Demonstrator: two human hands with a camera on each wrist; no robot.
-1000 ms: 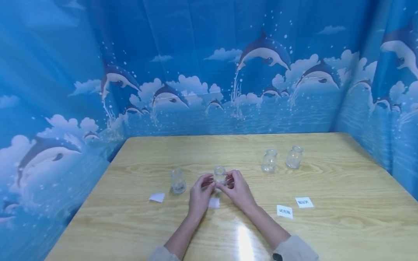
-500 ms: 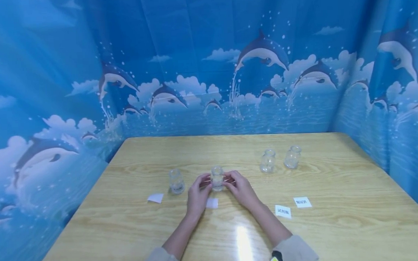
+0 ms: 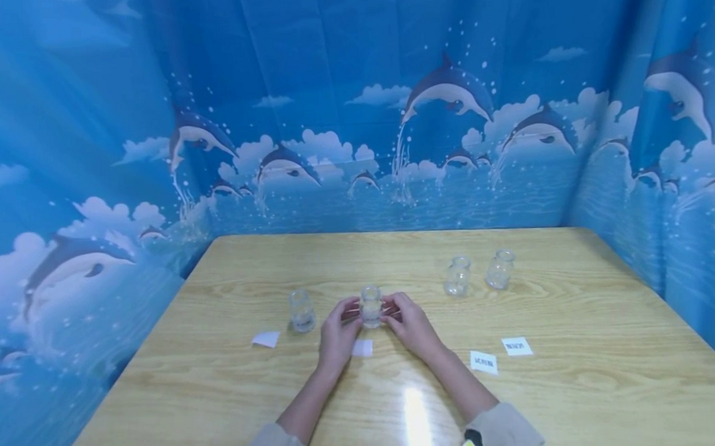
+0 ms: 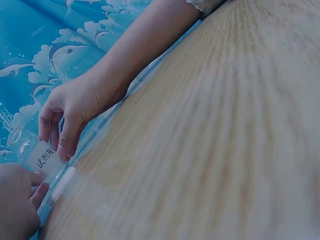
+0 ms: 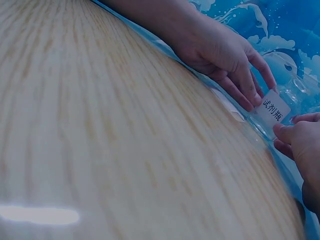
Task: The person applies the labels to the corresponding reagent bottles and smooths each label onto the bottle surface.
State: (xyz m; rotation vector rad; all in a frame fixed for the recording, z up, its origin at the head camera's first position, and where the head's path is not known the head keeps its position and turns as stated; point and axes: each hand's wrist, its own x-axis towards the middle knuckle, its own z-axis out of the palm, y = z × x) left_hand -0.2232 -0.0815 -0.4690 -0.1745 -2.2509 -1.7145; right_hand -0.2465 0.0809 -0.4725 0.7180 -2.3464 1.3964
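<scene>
A clear glass reagent bottle (image 3: 370, 303) stands upright in the middle of the table, between both hands. The left hand (image 3: 337, 341) holds it from the left, thumb near its lower front and fingers behind. From the right, the right hand (image 3: 417, 330) grips it in the same way. On the bottle's front is a white label (image 5: 273, 108) with black Chinese characters; both thumbs lie at the label's edges in the wrist views. Right in front of the bottle lies a white paper slip (image 3: 362, 348), partly covered by the left hand.
Another glass bottle (image 3: 302, 312) with dark lettering stands left of the hands, behind a curled white slip (image 3: 266, 339). Two more bottles, one nearer (image 3: 458, 276) and one farther (image 3: 500, 270), stand at the back right. Printed labels (image 3: 484, 362) lie in front of them on the wooden table (image 3: 610, 371).
The thumbs have slid apart from the bottle's front toward its sides, baring more of the glass. The bottle now shows more of its full height. The other bottles and slips stay put.
</scene>
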